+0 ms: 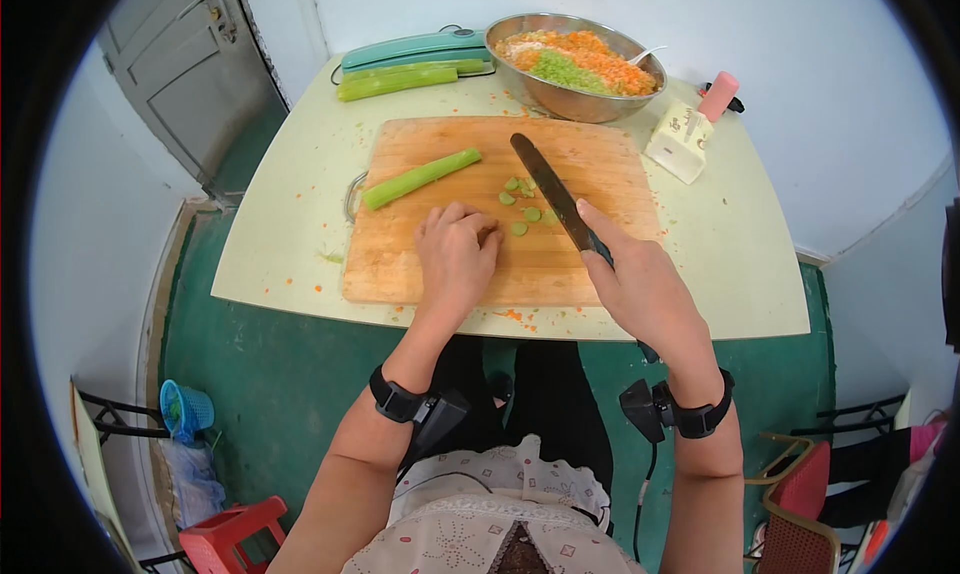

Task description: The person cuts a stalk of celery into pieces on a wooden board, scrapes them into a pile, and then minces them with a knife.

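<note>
My right hand [645, 279] grips a dark-bladed knife [548, 186] by its handle, the blade slanting up and left over the wooden cutting board [600, 164]. On the board, left of the blade, lie several small green slices [531, 214]. My left hand [458, 252] rests near the board's front with its fingers curled together; whether anything is under the fingertips is hidden. Just beyond that hand lies a light-green stalk [422, 179], looking like celery, apart from the fingers.
Behind the board stands a steel bowl [530, 89] of chopped orange and green vegetables with a white spoon. More green stalks [400, 82] lie beside a teal appliance [415, 50]. At right are a tissue pack [682, 144] and a pink-capped item [718, 96]. Orange bits dot the pale table [270, 224].
</note>
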A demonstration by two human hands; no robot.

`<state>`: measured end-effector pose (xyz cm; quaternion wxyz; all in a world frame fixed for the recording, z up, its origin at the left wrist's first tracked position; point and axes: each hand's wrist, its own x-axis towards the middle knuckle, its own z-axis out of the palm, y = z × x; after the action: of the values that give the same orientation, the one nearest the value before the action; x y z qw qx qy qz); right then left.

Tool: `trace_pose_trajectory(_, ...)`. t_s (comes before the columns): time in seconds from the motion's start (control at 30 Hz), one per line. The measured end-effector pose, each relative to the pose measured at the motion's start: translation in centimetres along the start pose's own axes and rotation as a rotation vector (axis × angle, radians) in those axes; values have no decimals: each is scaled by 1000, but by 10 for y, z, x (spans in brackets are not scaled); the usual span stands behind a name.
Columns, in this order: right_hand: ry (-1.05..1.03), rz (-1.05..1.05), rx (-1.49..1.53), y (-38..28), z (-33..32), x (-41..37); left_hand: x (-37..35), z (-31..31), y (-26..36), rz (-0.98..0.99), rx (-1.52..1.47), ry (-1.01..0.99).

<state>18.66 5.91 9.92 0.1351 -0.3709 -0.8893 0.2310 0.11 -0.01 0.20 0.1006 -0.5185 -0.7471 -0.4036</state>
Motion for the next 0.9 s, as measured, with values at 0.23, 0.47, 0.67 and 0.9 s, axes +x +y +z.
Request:
trace_pose_trajectory(0.23,10,-8,-7,3,-3,-1,0,0,1,-9,0,0)
trace_pose_trajectory(0.47,107,-202,-228,49,-10,5,0,-1,-1,-15,-38,-1)
trace_pose_trajectory(0.67,134,-213,-346,53,-32,9,0,-1,1,-20,-22,32)
trace_pose_trajectory(0.9,115,-235,-369,66,-30,10,0,1,0,-19,-32,22)
